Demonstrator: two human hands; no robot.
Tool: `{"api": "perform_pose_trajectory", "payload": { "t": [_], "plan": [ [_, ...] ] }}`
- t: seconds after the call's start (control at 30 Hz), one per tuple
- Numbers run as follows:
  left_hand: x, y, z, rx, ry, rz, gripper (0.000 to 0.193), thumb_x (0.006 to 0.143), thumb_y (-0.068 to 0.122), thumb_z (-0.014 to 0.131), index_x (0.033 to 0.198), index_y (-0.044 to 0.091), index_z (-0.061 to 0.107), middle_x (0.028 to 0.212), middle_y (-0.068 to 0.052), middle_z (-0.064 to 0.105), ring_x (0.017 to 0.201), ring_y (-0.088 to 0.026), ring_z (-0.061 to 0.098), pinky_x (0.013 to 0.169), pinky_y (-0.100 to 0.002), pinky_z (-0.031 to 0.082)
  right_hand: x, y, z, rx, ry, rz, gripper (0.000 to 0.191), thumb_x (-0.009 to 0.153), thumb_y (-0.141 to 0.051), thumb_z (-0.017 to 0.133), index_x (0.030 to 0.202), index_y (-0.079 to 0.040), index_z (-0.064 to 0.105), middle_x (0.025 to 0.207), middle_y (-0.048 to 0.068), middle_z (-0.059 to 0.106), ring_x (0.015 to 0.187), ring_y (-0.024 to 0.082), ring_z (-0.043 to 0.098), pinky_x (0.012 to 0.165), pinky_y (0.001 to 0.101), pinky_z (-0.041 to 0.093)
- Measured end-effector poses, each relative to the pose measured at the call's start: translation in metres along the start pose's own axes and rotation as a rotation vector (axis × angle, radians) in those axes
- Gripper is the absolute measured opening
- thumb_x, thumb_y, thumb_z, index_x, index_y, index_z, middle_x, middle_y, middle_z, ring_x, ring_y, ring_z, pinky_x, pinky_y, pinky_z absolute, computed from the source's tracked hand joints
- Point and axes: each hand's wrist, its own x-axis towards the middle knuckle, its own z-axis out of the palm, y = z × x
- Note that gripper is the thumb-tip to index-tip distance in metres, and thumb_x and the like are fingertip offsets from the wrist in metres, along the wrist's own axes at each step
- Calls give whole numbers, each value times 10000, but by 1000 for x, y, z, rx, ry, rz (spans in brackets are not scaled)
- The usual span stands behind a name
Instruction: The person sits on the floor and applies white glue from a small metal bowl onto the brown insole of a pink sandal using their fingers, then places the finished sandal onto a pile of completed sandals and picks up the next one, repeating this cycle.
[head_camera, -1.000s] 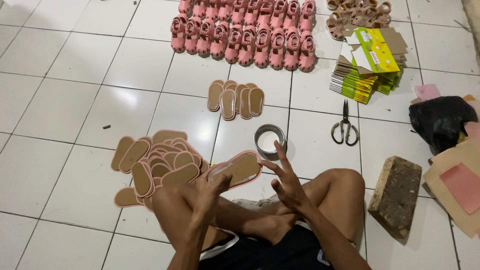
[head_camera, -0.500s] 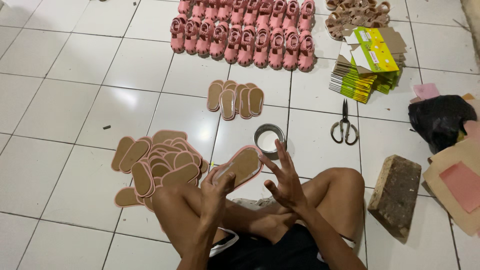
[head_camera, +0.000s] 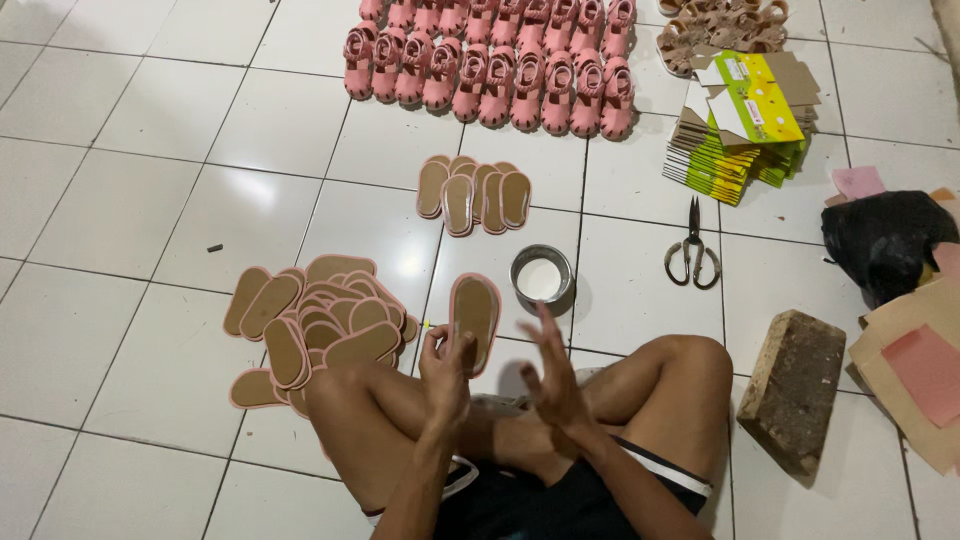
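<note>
On the white tiled floor, rows of pink sandals lie at the far edge, with a heap of insoles beside the knee. Left hand pinches one tan, pink-edged insole by its heel end, upright over the shin; it looks light, thin and bendy, best gripped at the rim. Right hand is spread open, holding nothing, near a small round tin

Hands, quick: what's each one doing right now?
Left hand: closed on a pink-edged sole, held upright.
Right hand: open, fingers spread, holding nothing.
</note>
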Motion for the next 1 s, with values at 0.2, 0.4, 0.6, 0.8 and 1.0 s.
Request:
{"api": "perform_pose_trajectory", "payload": {
  "t": [0.2, 0.4, 0.6, 0.8, 1.0],
  "plan": [
    [1, -7, -39, 10, -25, -92, 382, 917, 131, 732, 1229, -67, 636, 1010, -94, 720, 847, -109, 691, 719, -235, 567, 84, 54, -17, -493, -172, 369, 906, 941, -748, 405, 1491, -30, 465, 1676, 249, 96, 1532, 475, 132, 1137, 749, 158],
    [-5, -7, -54, 39, -15, -148, 346, 899, 104, 704, 1220, 11, 618, 978, -96, 735, 809, -108, 682, 651, -224, 526, 103, 56, -15, -720, -287, 318, 791, 941, -722, 400, 1382, -103, 621, 1692, 238, 60, 1549, 492, 7, 1141, 792, 14],
    [-9, 7, -48, 183, -62, -189, 347, 916, 143, 719, 1216, -17, 648, 991, -67, 741, 769, -83, 649, 564, -204, 457, 79, 62, -24, -737, -209, 214, 776, 955, -706, 420, 1350, -78, 646, 1665, 276, 119, 1533, 502, 39, 1110, 802, 15],
    [6, 24, -24, 214, -133, -162, 355, 912, 144, 693, 1238, 29, 612, 954, -108, 764, 786, -101, 709, 567, -243, 545, 58, 50, -34, -525, -116, 308, 695, 986, -673, 373, 1107, -97, 742, 1700, 198, 236, 1614, 411, 147, 1239, 690, 118],
    [8, 31, -5, 241, -258, -97, 356, 908, 115, 700, 1236, 18, 602, 865, -116, 765, 634, -115, 669, 477, -267, 513, 30, 8, -39, 469, -122, 140, 772, 1063, -641, 181, 1463, -67, 506, 1748, 145, 131, 1601, 342, 191, 1273, 561, 156]
  ]
}}
